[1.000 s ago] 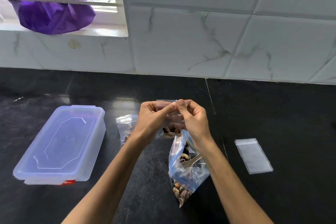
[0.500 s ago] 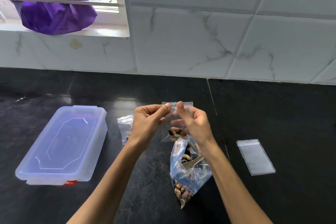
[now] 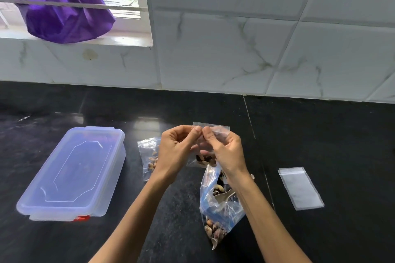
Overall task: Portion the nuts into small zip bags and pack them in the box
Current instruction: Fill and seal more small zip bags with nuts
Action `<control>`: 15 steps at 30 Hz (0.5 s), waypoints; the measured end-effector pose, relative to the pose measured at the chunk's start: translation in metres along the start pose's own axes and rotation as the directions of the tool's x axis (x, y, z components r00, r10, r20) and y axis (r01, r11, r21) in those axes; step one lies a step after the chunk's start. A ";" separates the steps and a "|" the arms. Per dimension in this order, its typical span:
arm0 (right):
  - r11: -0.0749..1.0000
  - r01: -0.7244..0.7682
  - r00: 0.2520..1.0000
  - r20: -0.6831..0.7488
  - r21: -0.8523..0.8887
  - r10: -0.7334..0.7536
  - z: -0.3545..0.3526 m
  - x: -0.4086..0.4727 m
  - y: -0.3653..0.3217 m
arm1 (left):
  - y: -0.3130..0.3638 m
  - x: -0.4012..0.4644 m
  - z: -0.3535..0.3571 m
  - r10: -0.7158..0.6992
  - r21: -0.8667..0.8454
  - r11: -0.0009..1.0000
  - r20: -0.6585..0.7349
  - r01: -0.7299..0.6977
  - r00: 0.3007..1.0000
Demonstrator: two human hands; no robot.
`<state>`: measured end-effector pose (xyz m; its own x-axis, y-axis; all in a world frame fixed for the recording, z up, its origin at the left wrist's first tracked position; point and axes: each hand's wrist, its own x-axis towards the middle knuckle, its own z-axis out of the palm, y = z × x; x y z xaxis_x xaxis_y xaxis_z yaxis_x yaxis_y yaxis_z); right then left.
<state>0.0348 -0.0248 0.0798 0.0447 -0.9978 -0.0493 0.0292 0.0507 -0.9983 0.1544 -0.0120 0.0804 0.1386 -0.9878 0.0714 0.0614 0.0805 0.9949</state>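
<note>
Two bare forearms in view, rising from the bottom edge toward the middle. No sleeves anywhere along their visible length, nothing worn at the wrists. Left hand (image 3: 178, 151) bare: no glove, no ring, no band to be seen. Right hand (image 3: 226, 152) bare as well, without glove or jewellery on the parts that show. Fingers (image 3: 195, 134) slender, with short nails; nail detail too small to tell further. Knuckles and tendons faintly marked on the backs of both hands. Upper arms, shoulders and clothing cut off by the lower edge of the frame, so no garment to be made out.
</note>
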 end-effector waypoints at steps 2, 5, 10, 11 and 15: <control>1.000 0.009 1.000 0.000 0.001 -0.009 -0.002 -0.003 -0.002 | 0.001 0.000 -0.001 0.023 -0.001 1.000 -0.040 -0.023 0.999; 0.997 0.010 0.998 -0.056 0.077 -0.006 -0.007 -0.004 -0.004 | 0.003 -0.001 -0.002 0.080 0.008 0.997 -0.082 -0.080 0.993; 0.992 0.034 0.995 -0.097 0.117 -0.023 -0.008 -0.003 -0.006 | 0.002 -0.004 0.001 0.101 -0.011 0.995 -0.126 -0.103 0.987; 0.992 0.033 0.995 -0.096 0.125 -0.021 -0.007 -0.003 -0.007 | 0.002 -0.004 0.001 0.084 -0.038 0.995 -0.131 -0.090 0.988; 0.985 -0.001 0.999 -0.048 0.170 0.009 -0.006 -0.005 -0.007 | 0.004 -0.003 -0.002 0.040 -0.084 0.995 -0.145 -0.052 0.989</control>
<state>0.0288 -0.0201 0.0868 -0.0028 -0.9982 -0.0600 0.1984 0.0583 -0.9784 0.1563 -0.0084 0.0838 0.2828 -0.9540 0.0998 0.1367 0.1431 0.9802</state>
